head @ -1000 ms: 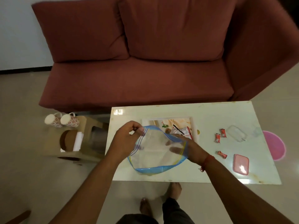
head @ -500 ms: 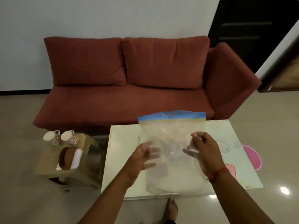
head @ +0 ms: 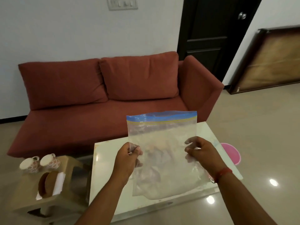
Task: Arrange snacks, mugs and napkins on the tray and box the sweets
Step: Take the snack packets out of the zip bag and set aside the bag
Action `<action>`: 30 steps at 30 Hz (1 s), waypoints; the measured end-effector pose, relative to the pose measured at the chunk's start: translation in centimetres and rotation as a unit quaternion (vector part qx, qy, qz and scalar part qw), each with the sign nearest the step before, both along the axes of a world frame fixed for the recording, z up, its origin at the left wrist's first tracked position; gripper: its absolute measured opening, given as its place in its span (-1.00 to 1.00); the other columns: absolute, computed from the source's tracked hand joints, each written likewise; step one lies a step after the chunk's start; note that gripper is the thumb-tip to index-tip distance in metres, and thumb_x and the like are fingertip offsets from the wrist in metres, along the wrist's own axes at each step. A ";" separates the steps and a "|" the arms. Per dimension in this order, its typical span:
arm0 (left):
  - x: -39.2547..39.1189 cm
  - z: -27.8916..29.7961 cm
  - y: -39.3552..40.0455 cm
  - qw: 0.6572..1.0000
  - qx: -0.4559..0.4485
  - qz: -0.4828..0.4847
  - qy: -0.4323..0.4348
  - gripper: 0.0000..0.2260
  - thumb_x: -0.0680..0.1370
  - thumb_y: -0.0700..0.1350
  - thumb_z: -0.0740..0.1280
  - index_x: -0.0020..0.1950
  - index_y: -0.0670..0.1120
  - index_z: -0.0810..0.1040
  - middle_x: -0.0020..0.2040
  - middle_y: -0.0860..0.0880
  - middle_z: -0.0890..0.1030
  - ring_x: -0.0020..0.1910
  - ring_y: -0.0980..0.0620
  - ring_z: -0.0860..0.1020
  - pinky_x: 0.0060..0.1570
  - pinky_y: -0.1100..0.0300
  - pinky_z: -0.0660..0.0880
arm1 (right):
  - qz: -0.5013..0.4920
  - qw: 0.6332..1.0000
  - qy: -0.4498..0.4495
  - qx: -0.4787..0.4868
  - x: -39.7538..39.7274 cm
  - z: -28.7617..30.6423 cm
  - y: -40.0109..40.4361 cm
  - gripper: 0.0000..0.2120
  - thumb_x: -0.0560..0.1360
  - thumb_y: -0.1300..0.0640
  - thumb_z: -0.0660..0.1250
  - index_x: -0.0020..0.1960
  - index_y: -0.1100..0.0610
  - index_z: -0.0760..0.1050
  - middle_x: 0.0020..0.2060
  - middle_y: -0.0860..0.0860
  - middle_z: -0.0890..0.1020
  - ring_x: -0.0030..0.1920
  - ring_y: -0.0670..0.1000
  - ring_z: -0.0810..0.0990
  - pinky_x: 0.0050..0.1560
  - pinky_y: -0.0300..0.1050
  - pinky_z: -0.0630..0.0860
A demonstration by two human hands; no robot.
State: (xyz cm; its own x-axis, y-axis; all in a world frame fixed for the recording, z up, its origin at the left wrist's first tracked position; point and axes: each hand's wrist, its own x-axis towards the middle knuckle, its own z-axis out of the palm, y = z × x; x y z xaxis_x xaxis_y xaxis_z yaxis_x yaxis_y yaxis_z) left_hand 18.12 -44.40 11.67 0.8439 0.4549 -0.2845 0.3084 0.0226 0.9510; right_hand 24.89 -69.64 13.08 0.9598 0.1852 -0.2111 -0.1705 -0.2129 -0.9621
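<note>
I hold a clear zip bag with a blue seal strip upright above the white table. My left hand pinches its left edge and my right hand grips its right edge. The bag hides the tray, the sweets and the pink box on the table behind it. Two floral mugs lie on their sides on a small beige stool to the left, next to a brown napkin holder with white napkins.
A red sofa stands behind the table. A pink round mat lies on the floor at the table's right. A dark door and a leaning wooden board are at the back right.
The bag went from lying open over the table to being held up flat with its seal on top. My view tilted upward, and my left hand took hold of the bag's left edge.
</note>
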 end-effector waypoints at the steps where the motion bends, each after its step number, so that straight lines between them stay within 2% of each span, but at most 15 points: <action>1: 0.5 0.1 -0.8 1.000 -0.001 -0.006 0.000 -0.91 0.60 -0.23 0.31 -0.04 -0.27 0.49 -0.18 -0.16 0.65 -0.42 -0.01 0.41 -0.39 0.16 0.55 | -0.004 1.000 -0.009 0.006 0.3 0.2 -1.0 -0.81 0.50 0.41 0.34 -0.01 0.16 0.59 -0.24 0.16 0.57 -0.38 0.10 0.65 -0.35 -0.07 0.58; 3: 1.6 0.5 -2.3 0.999 -0.031 -0.024 -0.001 -0.97 0.59 -0.24 0.30 -0.04 -0.20 0.51 -0.24 -0.09 0.64 -0.40 0.00 0.40 -0.24 -0.03 0.56 | 0.006 1.000 -0.012 0.024 1.0 0.6 -3.2 -0.77 0.53 0.39 0.32 0.03 0.11 0.61 -0.28 0.07 0.57 -0.46 0.04 0.59 -0.43 -0.12 0.50; 5: 3.0 0.9 -4.2 0.998 -0.039 -0.058 -0.002 -0.92 0.59 -0.27 0.29 -0.02 -0.12 0.53 -0.25 -0.05 0.64 -0.39 0.01 0.40 -0.21 -0.13 0.58 | 0.039 0.999 -0.020 0.032 1.9 1.0 -6.4 -0.72 0.55 0.36 0.31 0.07 0.02 0.63 -0.34 -0.02 0.58 -0.51 0.04 0.54 -0.44 -0.17 0.45; 9: 5.1 1.9 -7.5 0.992 -0.020 -0.121 -0.026 -0.77 0.56 -0.37 0.25 -0.08 -0.07 0.61 -0.28 0.00 0.63 -0.44 0.08 0.44 -0.36 0.14 0.48 | 0.055 0.997 -0.046 0.041 3.8 0.8 -12.5 -0.65 0.53 0.45 0.24 -0.06 0.09 0.69 -0.15 0.18 0.65 -0.39 0.10 0.52 -0.36 -0.14 0.45; 12: 7.1 2.6 -11.1 0.987 0.007 -0.154 -0.050 -0.70 0.45 -0.48 0.18 -0.29 -0.14 0.54 -0.19 0.01 0.68 -0.23 0.08 0.59 -0.22 0.21 0.52 | 0.059 0.994 -0.078 0.037 5.9 0.8 -17.0 -0.60 0.46 0.57 0.17 -0.23 0.21 0.67 -0.08 0.10 0.60 -0.09 0.09 0.57 -0.06 -0.10 0.50; 14: 8.5 2.9 -14.0 0.989 -0.005 -0.140 -0.049 -0.65 0.41 -0.55 0.06 -0.37 -0.18 0.43 -0.13 -0.04 0.67 -0.20 0.07 0.58 -0.27 0.26 0.53 | 0.045 0.994 -0.086 0.054 7.6 0.7 -19.5 -0.52 0.45 0.60 0.07 -0.34 0.23 0.64 -0.06 0.06 0.59 -0.02 0.06 0.56 0.01 -0.07 0.48; 17: 10.2 2.9 -17.0 0.989 -0.090 -0.102 -0.050 -0.70 0.53 -0.49 0.05 -0.24 -0.20 0.43 -0.28 0.04 0.65 -0.32 0.19 0.59 -0.35 0.37 0.50 | 0.024 0.991 -0.127 0.032 9.8 0.5 -22.1 -0.46 0.38 0.65 0.06 -0.41 0.16 0.62 -0.04 0.06 0.58 -0.01 -0.03 0.57 0.01 -0.10 0.51; 19: 11.0 3.0 -18.3 0.967 -0.214 -0.130 -0.046 -0.82 0.64 -0.23 0.13 0.02 -0.15 0.53 -0.09 -0.01 0.70 -0.13 0.08 0.65 -0.19 0.19 0.59 | 0.023 0.985 -0.171 0.012 10.9 0.2 -23.5 -0.39 0.33 0.68 0.10 -0.43 0.05 0.62 -0.05 0.04 0.57 -0.03 -0.07 0.56 -0.06 -0.19 0.53; 20: 11.2 3.0 -18.7 0.960 -0.234 -0.150 -0.031 -0.81 0.64 -0.10 0.17 0.15 -0.09 0.53 0.01 -0.05 0.70 -0.04 0.00 0.65 -0.08 0.08 0.59 | 0.031 0.981 -0.190 -0.004 11.3 0.2 -24.0 -0.36 0.33 0.68 0.13 -0.43 -0.02 0.62 -0.04 0.01 0.57 -0.03 -0.09 0.56 -0.08 -0.22 0.54; 21: 11.6 2.7 -19.1 0.965 -0.201 -0.171 -0.016 -0.78 0.61 -0.04 0.23 0.23 -0.01 0.52 0.07 -0.06 0.69 -0.01 -0.04 0.64 0.00 0.04 0.56 | 0.051 0.978 -0.200 -0.021 11.6 0.2 -24.6 -0.35 0.35 0.67 0.15 -0.41 -0.06 0.62 -0.01 -0.01 0.57 0.01 -0.11 0.56 -0.05 -0.24 0.54; 23: 12.3 2.2 -20.1 0.982 -0.044 -0.185 -0.016 -0.70 0.56 -0.16 0.35 0.27 0.08 0.51 0.04 -0.03 0.69 -0.02 -0.01 0.63 0.02 0.11 0.56 | 0.159 0.971 -0.166 -0.062 12.3 0.8 -26.0 -0.40 0.44 0.59 0.20 -0.28 -0.08 0.68 0.12 -0.07 0.56 0.14 -0.13 0.55 0.12 -0.21 0.53; 24: 12.7 2.2 -20.6 0.984 0.023 -0.176 -0.029 -0.66 0.55 -0.24 0.36 0.25 0.10 0.52 -0.01 0.00 0.69 -0.03 0.03 0.62 0.00 0.14 0.57 | 0.235 0.962 -0.116 -0.081 12.7 1.4 -26.9 -0.47 0.48 0.54 0.22 -0.14 -0.07 0.70 0.19 -0.11 0.55 0.21 -0.13 0.53 0.21 -0.18 0.51; 26: 13.6 3.0 -21.2 0.981 0.079 -0.167 -0.058 -0.62 0.54 -0.30 0.35 0.23 0.11 0.53 -0.08 0.02 0.68 -0.08 0.11 0.61 -0.01 0.15 0.58 | 0.325 0.942 -0.008 -0.078 13.4 2.9 -28.7 -0.56 0.51 0.47 0.26 0.12 0.00 0.65 0.28 -0.16 0.54 0.30 -0.12 0.50 0.31 -0.14 0.45; 28: 14.7 4.0 -21.6 0.973 0.111 -0.190 -0.064 -0.61 0.53 -0.30 0.36 0.24 0.11 0.51 -0.07 0.01 0.67 -0.12 0.21 0.60 0.00 0.21 0.55 | 0.291 0.955 0.007 -0.055 14.1 4.3 -29.3 -0.57 0.53 0.41 0.27 0.25 0.00 0.57 0.30 -0.20 0.53 0.34 -0.17 0.47 0.34 -0.15 0.39; 30: 16.0 5.0 -22.3 0.956 0.143 -0.241 -0.081 -0.60 0.53 -0.26 0.38 0.28 0.12 0.48 -0.05 -0.02 0.66 -0.09 0.21 0.59 0.02 0.32 0.50 | 0.246 0.963 -0.054 -0.100 14.4 4.9 -27.8 -0.56 0.54 0.21 0.36 0.36 -0.12 0.44 0.30 -0.30 0.49 0.33 -0.29 0.42 0.35 -0.24 0.33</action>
